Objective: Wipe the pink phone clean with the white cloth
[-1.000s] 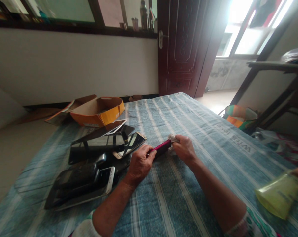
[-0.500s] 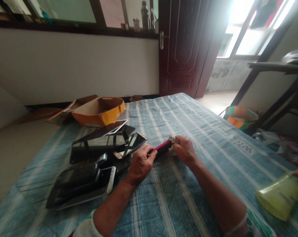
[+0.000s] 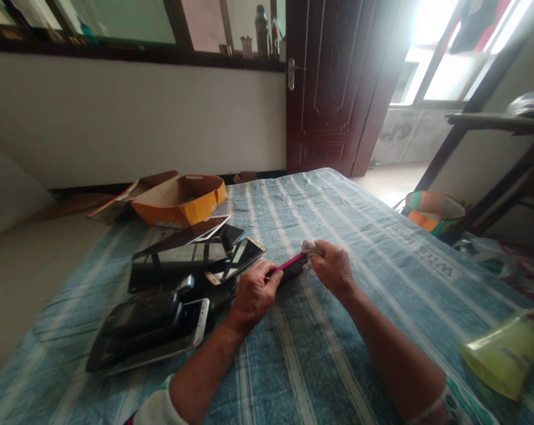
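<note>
My left hand (image 3: 253, 293) grips one end of a pink-edged phone (image 3: 290, 265), held on edge just above the striped blue cloth (image 3: 320, 354). At the phone's far end my right hand (image 3: 333, 267) is closed on a small white wad of cloth (image 3: 308, 245), pressed against the phone. Both hands have their fingers curled. A pile of several dark phones and tablets (image 3: 169, 289) lies just left of my left hand.
An open orange cardboard box (image 3: 178, 200) sits at the far left of the cloth. A yellow-green plastic bottle (image 3: 501, 354) lies on its side at the right. A dark wooden door (image 3: 333, 82) stands beyond, and a dark table frame (image 3: 492, 159) at the right.
The hands and the phone have stayed almost where they were; the phone has tipped slightly more onto its edge. The view has shifted a little.
</note>
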Demonstrator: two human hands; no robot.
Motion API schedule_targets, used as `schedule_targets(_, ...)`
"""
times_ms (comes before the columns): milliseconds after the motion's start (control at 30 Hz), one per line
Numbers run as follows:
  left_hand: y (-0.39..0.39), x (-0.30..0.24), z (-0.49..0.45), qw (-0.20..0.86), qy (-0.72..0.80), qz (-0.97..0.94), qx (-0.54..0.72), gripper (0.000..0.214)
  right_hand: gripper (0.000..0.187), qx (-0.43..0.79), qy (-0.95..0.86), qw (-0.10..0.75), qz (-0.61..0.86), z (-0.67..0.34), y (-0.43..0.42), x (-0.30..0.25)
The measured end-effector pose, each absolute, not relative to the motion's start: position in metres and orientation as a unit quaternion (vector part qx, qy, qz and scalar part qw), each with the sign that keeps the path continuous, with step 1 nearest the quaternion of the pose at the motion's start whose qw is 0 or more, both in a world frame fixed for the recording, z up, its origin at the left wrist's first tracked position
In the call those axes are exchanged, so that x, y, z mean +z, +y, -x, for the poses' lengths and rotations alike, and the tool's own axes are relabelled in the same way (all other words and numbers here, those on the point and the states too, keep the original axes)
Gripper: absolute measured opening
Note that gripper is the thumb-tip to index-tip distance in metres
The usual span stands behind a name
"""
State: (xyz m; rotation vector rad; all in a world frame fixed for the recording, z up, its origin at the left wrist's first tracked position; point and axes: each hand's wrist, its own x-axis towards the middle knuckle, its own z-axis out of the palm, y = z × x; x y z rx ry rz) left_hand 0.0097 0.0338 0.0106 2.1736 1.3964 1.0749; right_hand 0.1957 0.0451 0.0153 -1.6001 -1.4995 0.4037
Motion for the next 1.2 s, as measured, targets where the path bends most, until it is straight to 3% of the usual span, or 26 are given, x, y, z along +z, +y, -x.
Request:
schedule_targets(200,0.034,0.008,-0.009,0.176,0.488,-0.763,0.385,0.016,0.016,0.192,-0.599,0.408,0.662,-0.198,0.048,0.005)
schedule_targets(600,0.031,0.009,-0.008,0.183,0.489,-0.766,0.374,0.018,0.018,0.157,-0.601,0.479,0.621,-0.193,0.045,0.008)
schedule_targets(933,0.033,0.006,-0.008,0.177,0.496,-0.762,0.376,0.018,0.019,0.155,-0.62,0.399,0.658,-0.195,0.051,-0.003)
schedule_targets(1200,0.03,0.01,-0.007,0.182,0.49,-0.766,0.374,0.018,0.022,0.096,-0.629,0.458,0.621,-0.188,0.045,-0.001)
